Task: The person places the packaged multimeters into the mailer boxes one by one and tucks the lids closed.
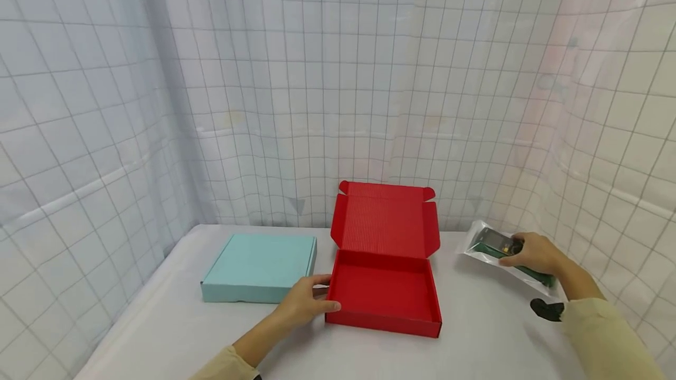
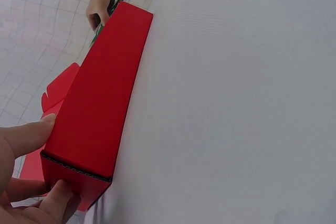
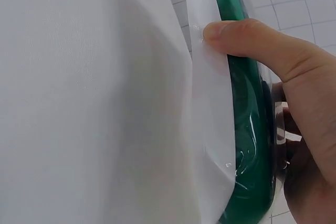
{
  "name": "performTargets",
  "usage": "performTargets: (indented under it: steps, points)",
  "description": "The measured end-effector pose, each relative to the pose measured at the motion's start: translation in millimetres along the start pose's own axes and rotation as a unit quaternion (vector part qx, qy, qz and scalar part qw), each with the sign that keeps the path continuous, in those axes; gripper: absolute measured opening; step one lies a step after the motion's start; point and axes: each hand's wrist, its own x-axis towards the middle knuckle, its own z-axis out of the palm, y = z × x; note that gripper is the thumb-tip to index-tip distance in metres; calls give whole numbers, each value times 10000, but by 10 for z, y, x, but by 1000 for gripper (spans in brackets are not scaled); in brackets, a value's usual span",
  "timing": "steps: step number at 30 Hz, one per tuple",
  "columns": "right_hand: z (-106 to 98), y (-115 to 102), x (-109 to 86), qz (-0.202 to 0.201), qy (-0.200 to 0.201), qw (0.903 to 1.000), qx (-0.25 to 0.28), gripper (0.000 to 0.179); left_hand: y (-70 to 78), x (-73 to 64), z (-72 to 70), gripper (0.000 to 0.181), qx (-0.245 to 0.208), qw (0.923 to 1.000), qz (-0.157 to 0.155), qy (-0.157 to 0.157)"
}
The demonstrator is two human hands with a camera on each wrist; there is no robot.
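An open red cardboard box [image 1: 382, 321] stands mid-table, its flapped lid [image 1: 385, 219] raised at the back and the inside bare. My left hand [image 1: 303, 302] holds its front left corner; in the left wrist view the thumb lies at the top edge and the fingers press the short side of the red box [image 2: 97, 93]. Off to the right, my right hand [image 1: 537, 253] grips a clear plastic packet [image 1: 488, 241] with something green and a dark label inside. The right wrist view shows the thumb across the white edge of the packet [image 3: 247, 114], with the other fingers partly hidden behind it.
A closed light blue box [image 1: 261, 263] lies left of the red one, close to my left hand. White grid-patterned curtains [image 1: 306, 87] hang around the back and sides of the white table [image 1: 158, 333]. A black strap end [image 1: 546, 309] shows below the right wrist.
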Motion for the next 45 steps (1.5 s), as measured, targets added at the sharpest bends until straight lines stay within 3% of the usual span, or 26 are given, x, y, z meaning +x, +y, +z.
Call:
performTargets:
  steps: [11,20,31,45]
  points:
    - [47,-210,25,-313,135,9994,39,94,-52,-16,48,71,-25,10000,5,-3]
    - [-43,-382,7,-407,96,9991,59,94,-39,-12,21,73,-201,9998,-84,-44]
    - [-151,-576,-47,-681,213,9972,240,91,-24,4,8,72,-87,9999,-99,-52]
    - [-173,-1016,-30,-1108,258,9933,191,86,-30,11,8,72,-57,9999,-56,-81]
